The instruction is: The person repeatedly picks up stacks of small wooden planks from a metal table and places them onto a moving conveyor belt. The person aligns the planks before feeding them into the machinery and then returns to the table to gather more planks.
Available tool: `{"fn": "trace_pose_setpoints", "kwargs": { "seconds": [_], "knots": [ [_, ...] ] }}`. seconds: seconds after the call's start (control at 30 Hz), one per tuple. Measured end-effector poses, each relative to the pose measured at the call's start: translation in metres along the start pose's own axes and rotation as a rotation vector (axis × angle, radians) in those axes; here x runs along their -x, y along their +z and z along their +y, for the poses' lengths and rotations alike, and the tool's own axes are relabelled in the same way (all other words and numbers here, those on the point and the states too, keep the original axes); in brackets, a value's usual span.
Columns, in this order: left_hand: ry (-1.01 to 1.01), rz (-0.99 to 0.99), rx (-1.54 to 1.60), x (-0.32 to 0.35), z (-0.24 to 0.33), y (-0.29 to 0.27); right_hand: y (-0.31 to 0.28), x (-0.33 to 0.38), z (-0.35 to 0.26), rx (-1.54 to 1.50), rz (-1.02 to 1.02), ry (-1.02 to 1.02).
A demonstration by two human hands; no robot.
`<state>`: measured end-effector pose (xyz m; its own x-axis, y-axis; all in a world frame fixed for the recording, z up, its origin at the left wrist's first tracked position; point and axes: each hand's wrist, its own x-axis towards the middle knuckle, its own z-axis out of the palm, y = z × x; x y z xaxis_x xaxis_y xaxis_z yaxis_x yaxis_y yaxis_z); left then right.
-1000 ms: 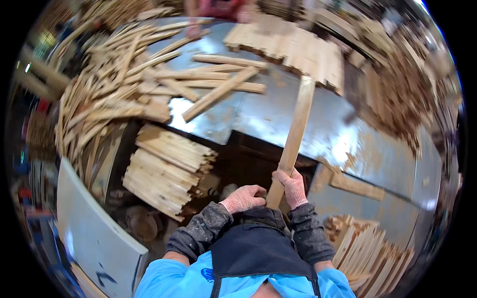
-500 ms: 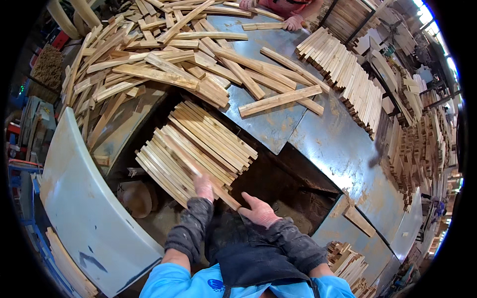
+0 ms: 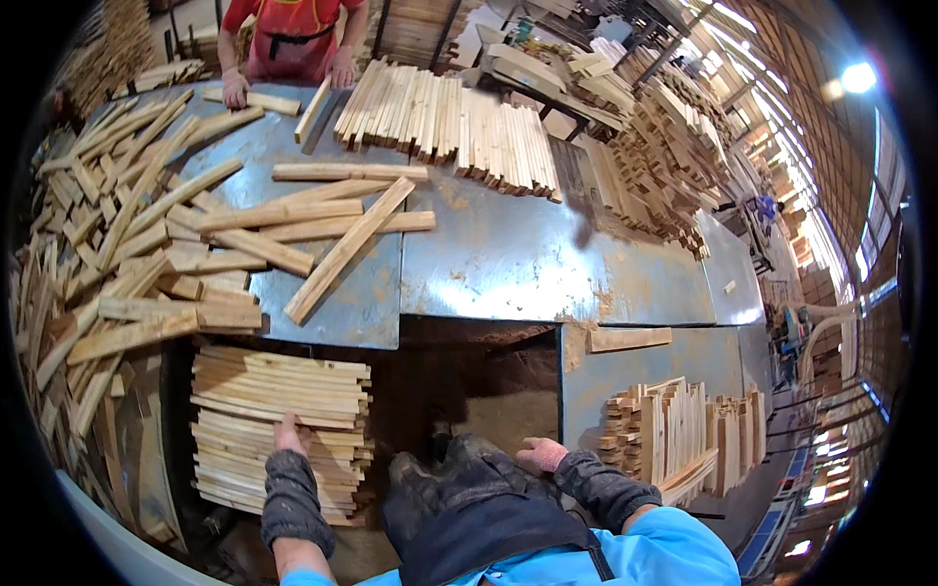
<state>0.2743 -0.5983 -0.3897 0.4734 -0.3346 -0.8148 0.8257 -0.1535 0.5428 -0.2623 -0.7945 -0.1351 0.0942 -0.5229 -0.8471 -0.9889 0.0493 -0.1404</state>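
Note:
My left hand [image 3: 291,436], in a pale glove with a dark sleeve cover, lies on a stack of wooden strips [image 3: 278,471] at the lower left. Its fingers reach across the strips, partly out of sight, and do not look wrapped round one. The strips lie side by side in layers, their ends uneven on the right. My right hand [image 3: 540,455], gloved pinkish, hovers by my lap beside the right table's edge. Its fingers are loosely stretched toward the left, with nothing in them. Another stack of wooden strips [image 3: 674,430] stands to its right.
A metal-topped table [image 3: 489,264] crosses in front, bearing loose strips [image 3: 350,249], a large jumbled pile [image 3: 127,244] at left and a neat row of strips [image 3: 440,122]. One short piece [image 3: 630,339] lies on the right table. Across stands a person in red [image 3: 293,44].
The view has turned to the right. My right hand has left the strip that both hands were at and moved over to the right. My left hand stays at the stack.

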Motion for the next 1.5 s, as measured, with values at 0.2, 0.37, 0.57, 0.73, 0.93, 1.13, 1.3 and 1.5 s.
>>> {"fn": "trace_pose_setpoints", "kwargs": {
  "seconds": [0.2,0.37,0.57,0.73,0.93,1.13,1.3,1.5],
  "knots": [
    [0.094,0.030,-0.074,0.059,-0.021,0.019,0.023,-0.077,0.043,-0.088,0.065,-0.102],
    [0.075,0.066,-0.025,0.139,-0.004,0.142,-0.048,-0.123,0.022,-0.215,0.245,-0.135],
    [0.158,-0.230,-0.038,0.144,0.031,0.323,-0.217,-0.222,0.001,-0.294,0.515,-0.178],
    [0.220,-0.236,-0.473,0.096,0.047,0.514,-0.385,-0.330,-0.002,-0.445,0.722,-0.161],
    [0.479,-0.328,-1.058,-0.034,0.063,0.710,-0.573,-0.449,-0.001,-0.388,0.744,-0.143],
    [0.664,-0.143,-0.990,-0.138,0.069,0.855,-0.648,-0.577,-0.004,-0.282,0.955,-0.119],
    [0.638,0.057,-1.274,-0.176,0.081,0.896,-0.671,-0.580,-0.049,-0.567,0.854,-0.191],
    [0.570,0.072,-1.526,-0.174,0.095,0.937,-0.695,-0.613,-0.037,-1.312,0.728,-0.360]
  ]
}}
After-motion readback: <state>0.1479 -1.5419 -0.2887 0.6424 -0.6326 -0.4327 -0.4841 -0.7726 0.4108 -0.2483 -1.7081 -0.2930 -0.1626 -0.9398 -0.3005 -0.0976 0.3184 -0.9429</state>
